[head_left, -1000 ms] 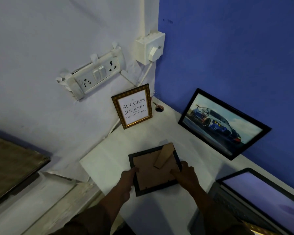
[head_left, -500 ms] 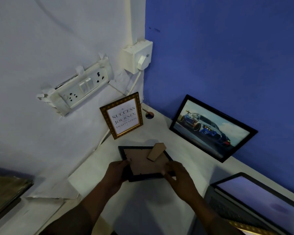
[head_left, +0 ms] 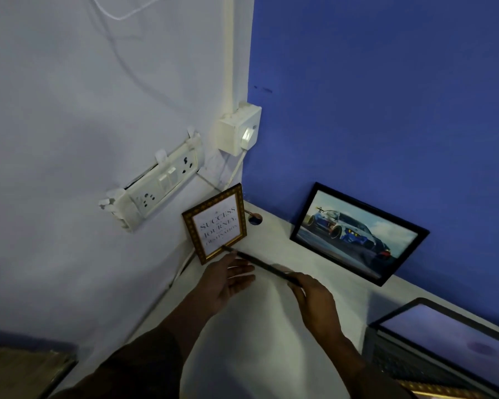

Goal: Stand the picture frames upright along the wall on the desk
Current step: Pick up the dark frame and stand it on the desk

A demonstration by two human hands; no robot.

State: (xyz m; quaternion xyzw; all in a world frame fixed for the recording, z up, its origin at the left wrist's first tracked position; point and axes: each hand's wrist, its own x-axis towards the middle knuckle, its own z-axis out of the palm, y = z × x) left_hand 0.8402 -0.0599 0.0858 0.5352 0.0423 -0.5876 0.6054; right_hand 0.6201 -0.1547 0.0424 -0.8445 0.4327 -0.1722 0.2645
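A small black picture frame shows only as a thin dark edge above the white desk. My right hand pinches its right end. My left hand lies with spread fingers and flat palm against its near side, by the left end. Just behind it, a gold-bordered frame with a "Success" quote leans upright on the white wall. A wide black frame with a car picture leans on the blue wall to the right.
An open laptop fills the desk's right front corner, with a gold frame edge below it. A socket strip, a switch box and cables hang on the white wall. A cable hole sits in the desk's corner.
The black frame was lifted off the desk and tipped from lying face-down to edge-on, moving toward the gold frame. My left hand's fingers spread flat. The view tilted upward.
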